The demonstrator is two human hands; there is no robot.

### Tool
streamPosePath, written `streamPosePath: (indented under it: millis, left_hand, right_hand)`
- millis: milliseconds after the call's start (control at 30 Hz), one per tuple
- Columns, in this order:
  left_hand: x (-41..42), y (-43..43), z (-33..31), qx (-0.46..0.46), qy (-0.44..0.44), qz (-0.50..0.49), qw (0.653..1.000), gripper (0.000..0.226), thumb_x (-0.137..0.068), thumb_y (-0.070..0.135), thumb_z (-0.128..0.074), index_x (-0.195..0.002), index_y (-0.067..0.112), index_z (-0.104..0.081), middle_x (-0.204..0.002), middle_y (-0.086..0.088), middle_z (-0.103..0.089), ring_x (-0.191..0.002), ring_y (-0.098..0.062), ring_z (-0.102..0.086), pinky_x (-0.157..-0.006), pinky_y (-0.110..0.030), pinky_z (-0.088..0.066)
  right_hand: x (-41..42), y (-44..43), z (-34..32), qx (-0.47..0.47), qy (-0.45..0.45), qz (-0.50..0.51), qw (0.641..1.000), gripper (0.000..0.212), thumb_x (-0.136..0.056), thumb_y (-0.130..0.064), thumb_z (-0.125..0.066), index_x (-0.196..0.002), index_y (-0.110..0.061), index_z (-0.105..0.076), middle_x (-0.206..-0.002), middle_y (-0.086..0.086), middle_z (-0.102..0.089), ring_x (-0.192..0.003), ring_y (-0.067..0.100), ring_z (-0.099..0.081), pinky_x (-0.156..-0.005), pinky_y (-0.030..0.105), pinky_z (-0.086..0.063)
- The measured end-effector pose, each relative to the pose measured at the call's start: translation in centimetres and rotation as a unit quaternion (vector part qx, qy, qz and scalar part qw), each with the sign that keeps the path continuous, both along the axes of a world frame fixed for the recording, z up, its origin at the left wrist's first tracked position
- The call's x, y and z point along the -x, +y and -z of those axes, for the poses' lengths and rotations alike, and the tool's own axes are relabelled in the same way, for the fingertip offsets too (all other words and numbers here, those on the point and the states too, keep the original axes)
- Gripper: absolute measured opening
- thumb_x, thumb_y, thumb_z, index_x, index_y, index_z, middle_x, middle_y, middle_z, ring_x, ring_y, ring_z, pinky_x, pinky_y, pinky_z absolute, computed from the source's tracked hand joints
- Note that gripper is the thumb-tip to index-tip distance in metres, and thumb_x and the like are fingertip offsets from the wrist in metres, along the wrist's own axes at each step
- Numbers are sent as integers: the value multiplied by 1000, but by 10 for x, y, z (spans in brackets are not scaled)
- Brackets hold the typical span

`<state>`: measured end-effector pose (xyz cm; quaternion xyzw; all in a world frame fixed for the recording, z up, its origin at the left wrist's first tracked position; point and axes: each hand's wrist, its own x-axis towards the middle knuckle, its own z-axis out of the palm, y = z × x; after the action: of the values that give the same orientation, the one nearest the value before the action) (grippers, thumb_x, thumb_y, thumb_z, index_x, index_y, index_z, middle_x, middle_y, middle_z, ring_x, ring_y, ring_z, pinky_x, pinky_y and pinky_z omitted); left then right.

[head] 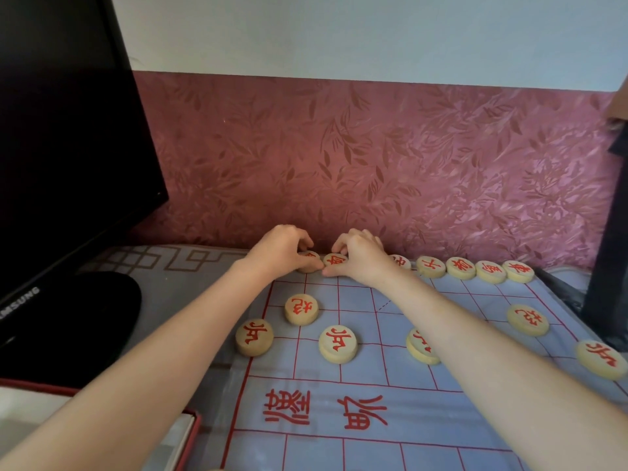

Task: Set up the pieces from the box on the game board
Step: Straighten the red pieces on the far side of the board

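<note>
**A:** where's everything sitting right now?

**B:** pale blue game board with red grid lines lies flat on the tabletop. Both hands are up at its far edge. Left hand pinches a round pale wooden disc with red character at the far left corner.

**A:** and the right?

**B:** right hand grips the next wooden disc, touching the first. Five more line the far edge toward the right corner; others sit further in. Red-edged box is at the near left.

Forearm-hidden piece, box cropped
</note>
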<state>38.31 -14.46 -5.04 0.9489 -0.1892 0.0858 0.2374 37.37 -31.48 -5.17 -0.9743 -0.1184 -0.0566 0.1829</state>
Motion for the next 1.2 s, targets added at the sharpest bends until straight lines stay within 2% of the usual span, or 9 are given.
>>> streamPosePath:
  millis: [133, 400, 500, 600, 767, 867, 1000, 1133, 1200]
  left_hand:
    - [-1, -3, 2, -19, -6, 1, 1000, 35, -77, 30, -71, -108, 13, -66, -107, -8, -59, -85, -15, -54, -79, -28, -48]
    - [1, -2, 1, -40, 50, 44, 997, 36, -80, 17, -67, -116, 19, -61, -116, -7, -53, -110, -21, -49, -97, -31, -41]
    - [2, -1, -1, -19, 65, 58, 996, 41, -76, 10, -69, -115, 19, -62, -115, -2, -56, -108, -14, -51, -92, -23, -41]
    - [1, -1, -1, 32, 58, 51, 996, 42, -73, 16, -74, -113, 20, -63, -113, -3, -59, -109, -14, -53, -91, -24, -42]
    - [-2, -2, 4, -24, -31, -34, 999, 52, -68, 36, -77, -114, 16, -62, -111, -7, -60, -106, -22, -52, -91, -32, -43]
    - [-1, -3, 8, -46, -38, -54, 997, 55, -66, 48, -75, -109, 14, -65, -105, -7, -64, -100, -23, -55, -88, -36, -45]
    - [1, -3, 7, -3, 8, -22, 1000, 49, -73, 30, -75, -118, 14, -61, -109, -7, -65, -97, -19, -59, -87, -30, -47]
    - [2, -5, 4, 29, 65, 36, 997, 52, -79, 18, -70, -128, 14, -53, -122, -6, -62, -112, -14, -56, -91, -17, -40]
    - [2, -6, 3, 23, 73, 49, 996, 53, -80, 18, -68, -130, 15, -51, -128, -5, -58, -118, -13, -53, -94, -15, -36]
  right_hand:
    - [2, -1, -1, -4, 13, -16, 1000, 47, -77, -33, -73, -119, -18, -59, -120, 4, -51, -118, 23, -40, -97, 32, -27]
    - [4, -5, 1, -49, 53, -33, 997, 54, -79, -5, -67, -129, -23, -52, -127, -3, -57, -122, 18, -45, -100, 28, -27]
    - [6, -6, -2, -78, 61, -34, 994, 56, -78, -17, -71, -129, -25, -51, -130, -4, -56, -122, 18, -47, -99, 29, -26]
    - [8, -7, -6, -51, 25, -26, 998, 57, -76, -36, -73, -128, -23, -53, -130, -2, -52, -124, 19, -40, -98, 31, -22]
    - [6, -4, -1, 3, 12, 8, 1000, 59, -71, -54, -71, -119, -21, -58, -116, 2, -55, -117, 23, -32, -92, 31, -24]
    - [6, -3, 0, 11, 16, 8, 1000, 53, -74, -48, -71, -117, -20, -59, -115, 2, -55, -116, 24, -33, -91, 31, -24]
    - [7, -3, -1, 0, 60, 2, 998, 49, -83, -32, -66, -129, -25, -53, -125, 5, -48, -120, 26, -31, -96, 31, -26]
    - [8, -4, -2, -37, 107, 18, 993, 55, -87, -15, -61, -137, -33, -44, -133, 7, -35, -121, 30, -31, -104, 33, -29]
    - [9, -4, -2, -41, 110, 12, 993, 58, -86, -16, -63, -138, -34, -43, -135, 7, -35, -124, 32, -30, -105, 34, -28]
